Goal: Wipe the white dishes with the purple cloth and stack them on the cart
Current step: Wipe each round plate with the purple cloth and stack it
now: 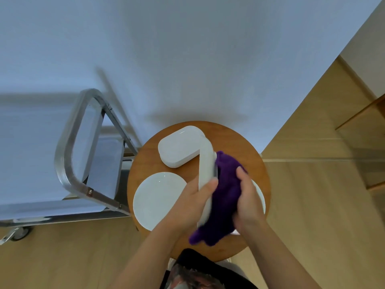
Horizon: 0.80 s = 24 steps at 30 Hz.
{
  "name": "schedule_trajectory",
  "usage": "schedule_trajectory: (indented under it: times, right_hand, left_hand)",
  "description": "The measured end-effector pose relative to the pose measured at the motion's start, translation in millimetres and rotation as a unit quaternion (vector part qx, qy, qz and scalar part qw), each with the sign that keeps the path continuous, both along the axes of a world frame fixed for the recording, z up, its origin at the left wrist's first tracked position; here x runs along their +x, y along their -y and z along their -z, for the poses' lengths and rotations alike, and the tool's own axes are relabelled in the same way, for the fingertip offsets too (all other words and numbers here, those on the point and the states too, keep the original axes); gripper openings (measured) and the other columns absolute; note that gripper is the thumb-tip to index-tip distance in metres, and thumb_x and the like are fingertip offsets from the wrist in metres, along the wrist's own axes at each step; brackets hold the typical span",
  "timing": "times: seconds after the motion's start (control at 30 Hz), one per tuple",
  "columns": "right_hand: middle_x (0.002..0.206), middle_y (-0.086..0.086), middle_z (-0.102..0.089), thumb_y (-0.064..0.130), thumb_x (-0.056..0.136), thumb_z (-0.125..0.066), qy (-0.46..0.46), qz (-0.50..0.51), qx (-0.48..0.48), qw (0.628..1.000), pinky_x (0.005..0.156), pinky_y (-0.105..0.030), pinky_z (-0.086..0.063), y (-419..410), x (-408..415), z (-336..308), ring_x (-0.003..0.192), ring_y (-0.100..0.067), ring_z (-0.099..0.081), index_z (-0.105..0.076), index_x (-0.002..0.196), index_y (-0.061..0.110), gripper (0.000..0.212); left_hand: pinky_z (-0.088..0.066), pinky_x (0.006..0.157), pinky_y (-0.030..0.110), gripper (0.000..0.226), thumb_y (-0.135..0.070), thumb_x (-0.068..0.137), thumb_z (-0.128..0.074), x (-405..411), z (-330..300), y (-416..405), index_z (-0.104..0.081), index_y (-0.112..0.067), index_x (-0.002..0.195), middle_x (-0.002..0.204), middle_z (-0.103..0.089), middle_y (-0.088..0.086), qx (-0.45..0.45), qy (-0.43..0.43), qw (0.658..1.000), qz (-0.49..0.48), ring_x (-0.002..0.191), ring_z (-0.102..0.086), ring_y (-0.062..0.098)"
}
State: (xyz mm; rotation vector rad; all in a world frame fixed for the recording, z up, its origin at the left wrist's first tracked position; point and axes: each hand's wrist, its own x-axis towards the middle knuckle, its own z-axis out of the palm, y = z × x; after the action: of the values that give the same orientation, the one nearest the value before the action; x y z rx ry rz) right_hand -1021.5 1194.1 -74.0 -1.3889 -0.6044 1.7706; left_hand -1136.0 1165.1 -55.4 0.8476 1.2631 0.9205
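My left hand (195, 197) grips an upright white dish (206, 176); my right hand (248, 201) presses the purple cloth (225, 197) against it.

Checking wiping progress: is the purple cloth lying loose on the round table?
No, the right hand grips the purple cloth against the dish that the left hand holds on edge.

Plain room; wood floor (312, 205); steel cart (68, 155); round table (150, 155)

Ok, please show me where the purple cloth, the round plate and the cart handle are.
purple cloth (224, 197): head view, middle of the bunched fabric.
round plate (155, 198): head view, its flat centre.
cart handle (68, 147): head view, its metal bar.
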Motion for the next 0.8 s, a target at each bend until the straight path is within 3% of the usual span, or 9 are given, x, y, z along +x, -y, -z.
schedule_trajectory:
  times: [0.1, 0.2, 0.27, 0.37, 0.47, 0.53, 0.67, 0.73, 0.8]
  right_hand:
    - [0.093, 0.002, -0.07, 0.054, 0.085, -0.049, 0.024, -0.023, 0.084, 0.996, 0.068, -0.031, -0.053, -11, 3, -12, 0.088, -0.017, -0.067, -0.061, 0.11, 0.028, 0.038]
    - [0.108, 0.009, -0.06, 0.049, 0.076, -0.052, 0.111, -0.119, 0.22, 0.962, 0.075, -0.022, -0.054, -16, -7, -24, 0.095, -0.007, -0.062, -0.053, 0.122, 0.038, 0.047]
    - [0.11, 0.009, -0.059, 0.042, 0.078, -0.056, 0.127, -0.117, 0.25, 0.953, 0.069, -0.015, -0.052, -25, -8, -31, 0.092, -0.002, -0.061, -0.053, 0.123, 0.035, 0.046]
    - [0.096, 0.003, -0.062, 0.038, 0.088, -0.056, 0.109, -0.102, 0.186, 0.971, 0.054, -0.012, -0.046, -44, -4, -37, 0.077, -0.005, -0.063, -0.058, 0.117, 0.024, 0.032]
    - [0.091, 0.009, -0.066, 0.045, 0.088, -0.052, 0.127, -0.094, 0.131, 0.979, 0.057, -0.016, -0.045, -53, -2, -33, 0.08, -0.006, -0.063, -0.062, 0.11, 0.025, 0.031]
    - [0.088, 0.014, -0.066, 0.048, 0.09, -0.048, 0.174, -0.089, 0.134, 0.972, 0.054, -0.013, -0.041, -53, -2, -28, 0.079, -0.002, -0.061, -0.063, 0.106, 0.03, 0.028]
    - [0.101, 0.008, -0.063, 0.048, 0.094, -0.039, 0.234, -0.13, 0.118, 0.956, 0.067, -0.023, -0.042, -42, -4, -1, 0.094, -0.01, -0.058, -0.058, 0.113, 0.027, 0.034]
    - [0.096, 0.009, -0.065, 0.042, 0.096, -0.037, 0.21, -0.154, 0.097, 0.961, 0.069, -0.023, -0.044, -25, -8, 15, 0.094, -0.013, -0.06, -0.057, 0.11, 0.029, 0.028]
    - [0.086, 0.013, -0.07, 0.036, 0.097, -0.037, 0.141, -0.185, 0.076, 0.97, 0.059, -0.015, -0.048, -6, -13, 23, 0.084, -0.006, -0.065, -0.058, 0.103, 0.033, 0.022]
  left_hand:
    - [-0.056, 0.079, 0.028, 0.042, -0.064, 0.081, -0.051, -6, 0, 9, -0.055, -0.035, 0.111, 0.097, -0.069, -0.007, 0.008, 0.008, 0.999, 0.031, 0.096, -0.066, 0.016]
    - [-0.055, 0.075, 0.021, 0.028, -0.054, 0.082, -0.049, -5, -10, 12, -0.056, -0.041, 0.104, 0.094, -0.069, -0.014, 0.016, 0.008, 0.997, 0.081, 0.095, -0.065, 0.009]
    - [-0.053, 0.074, 0.018, 0.03, -0.054, 0.081, -0.049, -7, -16, 11, -0.054, -0.039, 0.107, 0.093, -0.068, -0.017, 0.022, 0.003, 0.995, 0.098, 0.095, -0.064, 0.006]
    - [-0.054, 0.078, 0.021, 0.034, -0.052, 0.081, -0.049, -14, -22, 11, -0.055, -0.034, 0.109, 0.094, -0.067, -0.014, 0.032, 0.007, 0.994, 0.105, 0.097, -0.063, 0.008]
    - [-0.057, 0.083, 0.032, 0.037, -0.051, 0.076, -0.054, -22, -24, 11, -0.057, -0.035, 0.109, 0.098, -0.069, -0.009, 0.019, 0.041, 0.996, 0.073, 0.101, -0.065, 0.016]
    - [-0.057, 0.076, 0.032, 0.037, -0.046, 0.075, -0.058, -29, -24, 11, -0.059, -0.032, 0.109, 0.098, -0.072, -0.004, -0.001, 0.104, 0.994, 0.028, 0.098, -0.068, 0.02]
    - [-0.058, 0.069, 0.033, 0.039, -0.039, 0.079, -0.067, -34, -20, 6, -0.06, -0.025, 0.114, 0.101, -0.073, 0.003, -0.019, 0.187, 0.979, -0.073, 0.094, -0.07, 0.022]
    - [-0.058, 0.066, 0.031, 0.034, -0.037, 0.079, -0.057, -32, -16, 2, -0.061, -0.026, 0.111, 0.098, -0.074, 0.001, -0.004, 0.196, 0.976, -0.095, 0.091, -0.071, 0.019]
    - [-0.057, 0.064, 0.027, 0.027, -0.036, 0.081, -0.054, -29, -11, -2, -0.061, -0.029, 0.106, 0.092, -0.074, -0.003, 0.012, 0.166, 0.981, -0.098, 0.087, -0.071, 0.015]
